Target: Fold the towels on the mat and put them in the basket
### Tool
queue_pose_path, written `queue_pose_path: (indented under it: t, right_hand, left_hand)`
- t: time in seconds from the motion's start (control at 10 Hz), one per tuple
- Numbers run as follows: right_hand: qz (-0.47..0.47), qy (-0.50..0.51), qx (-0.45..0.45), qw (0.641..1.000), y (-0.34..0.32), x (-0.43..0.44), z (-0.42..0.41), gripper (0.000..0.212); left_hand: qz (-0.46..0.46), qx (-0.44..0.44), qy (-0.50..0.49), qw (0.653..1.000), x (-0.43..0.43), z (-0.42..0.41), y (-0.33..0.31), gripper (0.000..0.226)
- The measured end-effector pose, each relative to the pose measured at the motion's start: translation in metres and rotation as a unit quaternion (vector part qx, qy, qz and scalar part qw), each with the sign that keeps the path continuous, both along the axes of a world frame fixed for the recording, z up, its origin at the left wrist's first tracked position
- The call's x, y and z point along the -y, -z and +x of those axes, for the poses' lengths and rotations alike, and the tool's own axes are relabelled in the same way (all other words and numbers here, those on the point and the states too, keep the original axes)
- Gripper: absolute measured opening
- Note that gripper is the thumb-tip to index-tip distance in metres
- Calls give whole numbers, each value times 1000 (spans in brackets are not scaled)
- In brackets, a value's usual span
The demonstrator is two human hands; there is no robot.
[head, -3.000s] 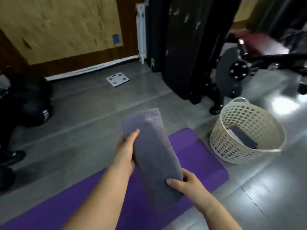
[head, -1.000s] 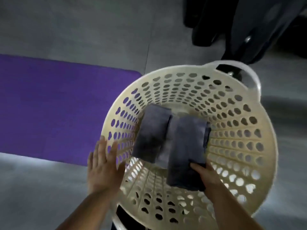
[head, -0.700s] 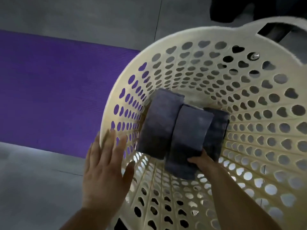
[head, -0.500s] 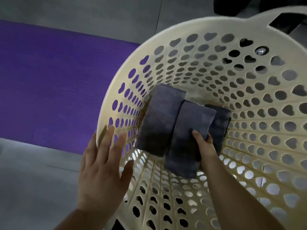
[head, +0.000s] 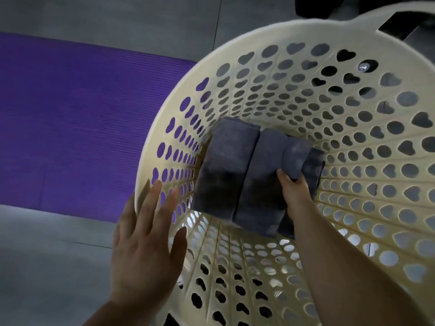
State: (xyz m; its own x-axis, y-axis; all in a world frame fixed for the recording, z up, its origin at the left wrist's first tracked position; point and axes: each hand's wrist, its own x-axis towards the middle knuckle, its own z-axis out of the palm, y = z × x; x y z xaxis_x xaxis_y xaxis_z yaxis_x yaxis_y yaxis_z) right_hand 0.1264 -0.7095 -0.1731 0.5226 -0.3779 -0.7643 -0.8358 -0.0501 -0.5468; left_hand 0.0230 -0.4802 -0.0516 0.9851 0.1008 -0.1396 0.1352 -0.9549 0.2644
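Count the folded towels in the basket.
3 in the basket: left towel, middle towel gripped by the right hand, right towel partly covered by it. Others may hide beneath.

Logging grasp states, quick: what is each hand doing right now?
Left hand: open, fingers straight, at the basket rim.
Right hand: grips the middle towel in the basket.

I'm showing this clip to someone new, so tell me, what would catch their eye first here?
A big cream basket with heart-shaped holes fills the middle and right, with folded grey towels packed side by side at its bottom. The right hand is inside, gripping one towel's edge, and the left hand lies spread with straight fingers against the rim at lower left. A purple mat stretches behind on the left.
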Motion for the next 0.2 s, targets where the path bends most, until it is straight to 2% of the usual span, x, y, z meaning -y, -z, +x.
queue_pose_path:
  t: [0.2]
  right_hand:
    - [-117,-61,-51,990,-8,-1,1,74]
  left_hand:
    - [5,-5,5,1000,-3,-4,2,54]
